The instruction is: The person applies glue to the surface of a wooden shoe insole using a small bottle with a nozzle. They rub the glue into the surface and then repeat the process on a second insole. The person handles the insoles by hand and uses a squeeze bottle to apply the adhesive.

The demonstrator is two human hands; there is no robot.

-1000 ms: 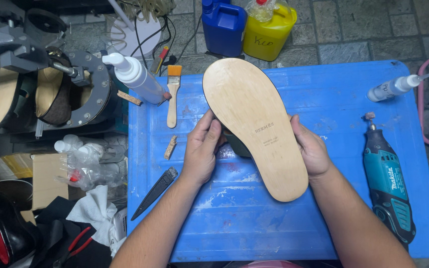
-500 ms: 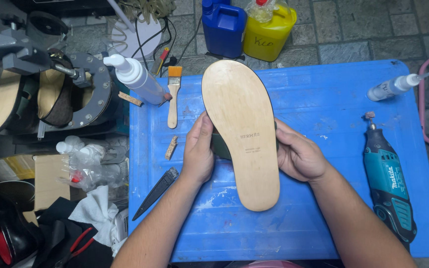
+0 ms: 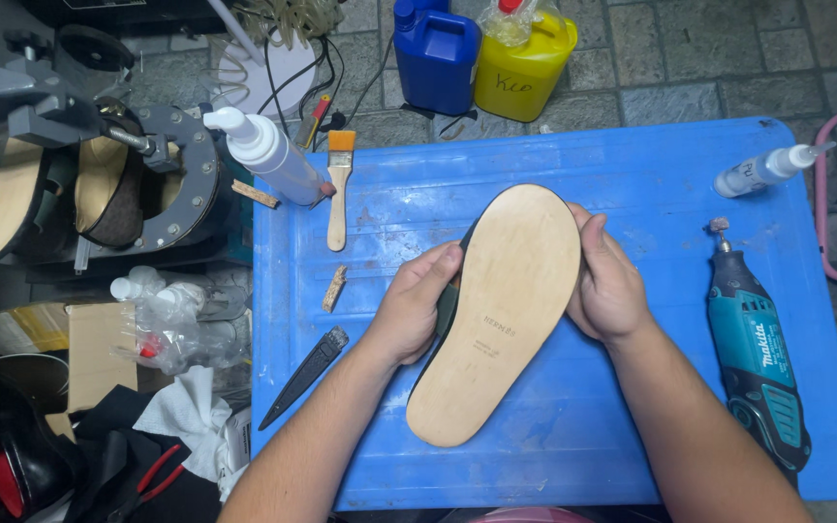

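Observation:
Both my hands hold a sandal with a tan leather sole (image 3: 501, 310) facing up, over the blue table (image 3: 651, 174). The sole tilts, with its wide end up right and its narrow end near me at lower left. My left hand (image 3: 414, 305) grips its left edge, where a dark strap shows under the thumb. My right hand (image 3: 612, 286) clasps the right edge near the wide end.
On the table lie a small brush (image 3: 340, 184), a white squeeze bottle (image 3: 268, 155), a cork-like piece (image 3: 334, 288), a dark knife (image 3: 304, 376), a teal rotary tool (image 3: 756, 353) and a small glue bottle (image 3: 767, 169). Blue and yellow jugs (image 3: 481, 53) stand behind. A shoe press (image 3: 99, 184) stands left.
The sole has turned clockwise: its wide end swung from upper left to upper right. My right hand slid up toward the wide end; my left hand stays on the left edge.

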